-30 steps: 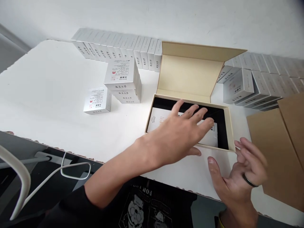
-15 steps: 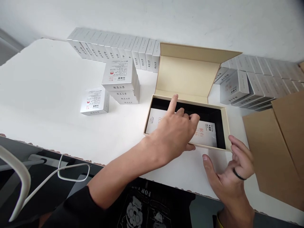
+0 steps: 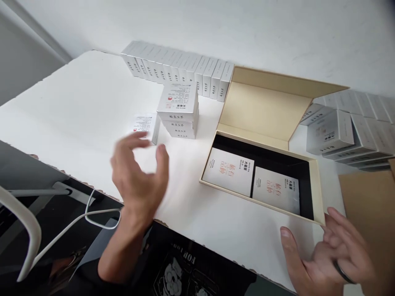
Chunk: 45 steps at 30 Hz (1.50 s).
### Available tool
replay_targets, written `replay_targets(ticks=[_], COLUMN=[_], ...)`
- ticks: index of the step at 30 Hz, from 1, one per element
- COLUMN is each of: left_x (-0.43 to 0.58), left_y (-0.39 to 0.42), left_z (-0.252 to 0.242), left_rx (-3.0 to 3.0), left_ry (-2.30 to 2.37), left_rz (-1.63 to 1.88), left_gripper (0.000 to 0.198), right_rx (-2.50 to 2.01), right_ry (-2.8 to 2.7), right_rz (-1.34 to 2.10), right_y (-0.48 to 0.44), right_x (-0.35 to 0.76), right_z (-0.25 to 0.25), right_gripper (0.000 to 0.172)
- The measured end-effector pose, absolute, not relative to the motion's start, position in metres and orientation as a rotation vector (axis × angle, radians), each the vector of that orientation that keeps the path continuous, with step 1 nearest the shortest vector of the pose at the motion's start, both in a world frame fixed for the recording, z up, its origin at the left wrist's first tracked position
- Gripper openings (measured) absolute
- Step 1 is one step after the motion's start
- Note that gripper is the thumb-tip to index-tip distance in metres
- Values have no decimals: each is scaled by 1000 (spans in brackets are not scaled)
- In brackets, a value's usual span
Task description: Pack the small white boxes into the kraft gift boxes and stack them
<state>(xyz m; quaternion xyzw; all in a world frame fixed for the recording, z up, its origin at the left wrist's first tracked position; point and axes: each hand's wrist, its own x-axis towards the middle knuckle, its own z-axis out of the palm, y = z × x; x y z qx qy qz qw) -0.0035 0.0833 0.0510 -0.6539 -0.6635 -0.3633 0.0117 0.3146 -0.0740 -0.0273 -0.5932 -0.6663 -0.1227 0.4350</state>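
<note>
Carton [image 3: 147,121], small, silver-white, square-faced, cardboard, on white tabletop [image 3: 77,92] just behind left hand [image 3: 135,176], thumb and fingers spread, contact unclear; best pinched squarely by opposite sides, bracing open cream rectangular cardboard case [image 3: 316,189] with loosely spread right hand [image 3: 333,255].

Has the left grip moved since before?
Yes, to the left. Judged against the open box, the left grip was over it earlier; now it is beside it, near the lone small carton.
</note>
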Motion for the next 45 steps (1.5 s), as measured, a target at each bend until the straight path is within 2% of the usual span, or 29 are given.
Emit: replay_targets(ticks=[2, 4, 6, 10, 12, 14, 17, 18, 22, 26, 30, 34, 38, 40, 43, 45], left_x=[-32, -50, -59, -55, -52, -53, -64, -69, -86, -82, -57, -20, 9, 14, 3, -13], left_y=[107, 130, 146, 147, 135, 121, 108, 106, 105, 107, 107, 100, 99, 102, 100, 90], left_z=[42, 38, 37, 49, 59, 66, 59, 53, 31, 34, 39, 37, 37, 41, 52, 62], left_rx=[-1766, -1704, -1812, -1782, -1706, -1743, -2050, -2221, -2682, -2648, -2672, -2486, -2422, -2442, -2503, -2509], left_ry=[-2502, -2704, -2741, -2820, -2862, -2765, -2403, -2304, -2241, -2401, -2358, -2367, -2228, -2159, -2130, -2201], left_rz=[-907, -727, -602, -459, -501, -698, -1031, -997, -398, -386, -396, -436, -223, -85, -7, -128], left_gripper=[59, 89, 104, 85, 84, 88, 83, 83, 101, 91, 104, 84, 59, 48, 44, 44], right_rx=[-1465, -1475, -1485, -1501, -1497, -1490, -1534, -1559, -1616, -1602, -1607, -1602, -1615, -1645, -1695, -1701], right_ry=[-1675, -1692, -1716, -1698, -1723, -1753, -1713, -1706, -1753, -1813, -1768, -1752, -1762, -1744, -1679, -1609], right_rz=[-318, -323, -327, -345, -346, -339, -333, -334, -350, -369, -339, -328, -277, -213, -92, 25], right_y=[-74, -74, -74, -73, -73, -76, -82, -84, -86, -80, -74, -73, -76, -80, -87, -92], right_x=[316, 316, 316, 316, 318, 322, 328, 329, 328, 320, 311, 308, 311, 313, 312, 311], right_z=[-27, -26, -26, -26, -27, -29, -33, -34, -32, -22, -17, -19, -21, -20, -16, -13], right_gripper=[117, 118, 119, 120, 121, 121, 122, 121, 116, 116, 114, 110, 109, 103, 90, 84])
